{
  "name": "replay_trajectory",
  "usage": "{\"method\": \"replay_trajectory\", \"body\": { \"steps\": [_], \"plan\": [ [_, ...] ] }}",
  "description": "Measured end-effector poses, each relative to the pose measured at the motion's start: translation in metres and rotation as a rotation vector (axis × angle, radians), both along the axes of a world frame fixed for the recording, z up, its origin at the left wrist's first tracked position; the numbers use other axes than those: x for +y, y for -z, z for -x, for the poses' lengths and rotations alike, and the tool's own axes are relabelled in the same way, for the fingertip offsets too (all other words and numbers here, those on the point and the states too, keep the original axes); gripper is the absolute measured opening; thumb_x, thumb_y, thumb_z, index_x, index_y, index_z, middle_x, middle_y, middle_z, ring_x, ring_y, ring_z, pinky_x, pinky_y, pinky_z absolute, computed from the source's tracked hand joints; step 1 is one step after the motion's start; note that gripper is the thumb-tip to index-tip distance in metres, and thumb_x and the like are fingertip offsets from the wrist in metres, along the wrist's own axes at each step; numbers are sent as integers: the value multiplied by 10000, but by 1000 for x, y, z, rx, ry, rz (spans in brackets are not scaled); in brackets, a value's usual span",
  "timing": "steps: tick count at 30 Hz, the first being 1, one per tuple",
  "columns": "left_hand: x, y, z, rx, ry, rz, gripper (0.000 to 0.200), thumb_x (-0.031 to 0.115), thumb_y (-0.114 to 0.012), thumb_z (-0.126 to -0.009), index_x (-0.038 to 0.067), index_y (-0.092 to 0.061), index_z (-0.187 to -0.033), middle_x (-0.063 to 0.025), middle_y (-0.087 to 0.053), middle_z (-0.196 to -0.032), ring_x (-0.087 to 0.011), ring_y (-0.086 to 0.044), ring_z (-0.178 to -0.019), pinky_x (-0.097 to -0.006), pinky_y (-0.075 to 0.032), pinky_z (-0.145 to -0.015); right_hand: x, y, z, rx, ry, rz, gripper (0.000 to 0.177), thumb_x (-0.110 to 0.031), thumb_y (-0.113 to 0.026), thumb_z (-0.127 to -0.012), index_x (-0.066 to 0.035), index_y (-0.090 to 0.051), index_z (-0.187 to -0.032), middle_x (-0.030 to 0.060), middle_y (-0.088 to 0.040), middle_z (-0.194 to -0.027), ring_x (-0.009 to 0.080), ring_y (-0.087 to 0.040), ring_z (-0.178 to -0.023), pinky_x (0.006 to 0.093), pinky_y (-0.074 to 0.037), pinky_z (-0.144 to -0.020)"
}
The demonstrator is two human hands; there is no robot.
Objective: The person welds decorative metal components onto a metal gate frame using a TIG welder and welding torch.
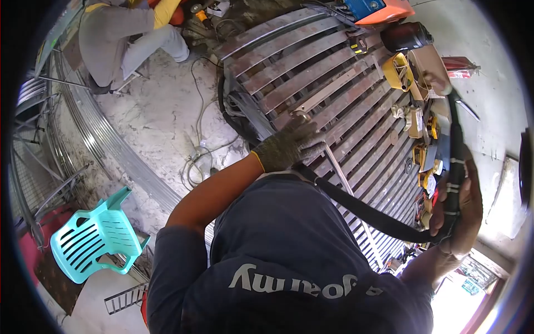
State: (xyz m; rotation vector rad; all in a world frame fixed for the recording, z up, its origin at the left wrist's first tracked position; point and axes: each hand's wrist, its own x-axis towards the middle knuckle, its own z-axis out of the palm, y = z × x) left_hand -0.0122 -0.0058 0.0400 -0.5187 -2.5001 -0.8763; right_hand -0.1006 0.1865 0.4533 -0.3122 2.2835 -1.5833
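Right hand (pixel 470 203) clamped on black cable (pixel 367 214), left hand (pixel 285 149) grip unclear, shirt lettering (pixel 281 284) creased

The person's bare right hand (pixel 470 203) grips a thick black cable (pixel 370 215) banded with ties, which sags across the front of the dark T-shirt (pixel 289 222), while the gloved left hand (pixel 286 147) is at the edge of a slatted metal workbench (pixel 356 89), near the end of a slim metal bar (pixel 340 173). A turquoise plastic armchair (pixel 97 239) stands at lower left; a co-worker (pixel 114 42) sits low at upper left, near a yellow angle grinder (pixel 202 16) on the floor.
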Motion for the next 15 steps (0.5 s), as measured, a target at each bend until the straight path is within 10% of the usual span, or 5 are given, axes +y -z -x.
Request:
{"method": "replay_trajectory", "body": {
  "steps": [12,15],
  "plan": [
    [64,52,29,142,27,5,539,468,-613,-1059,209,-652,-1530,-37,-595,-1630,-256,-464,-1583,-566,-317,-1310,-72,57,91,-3,-442,-493,809,-365,-763,-1071,24,-406,-1683,48,-677,-842,43,-495,-502,204,-347,-447],
    [60,45,27,76,34,-48,562,483,-611,-1075,157,-648,-1532,-16,-597,-1629,-240,-478,-1574,-553,-335,-1280,-95,76,104,19,-488,-604,653,-98,-709,-1052,3,-475,-1653,7,-662,-888,25,-474,-607,199,-343,-531]
  ]
}}
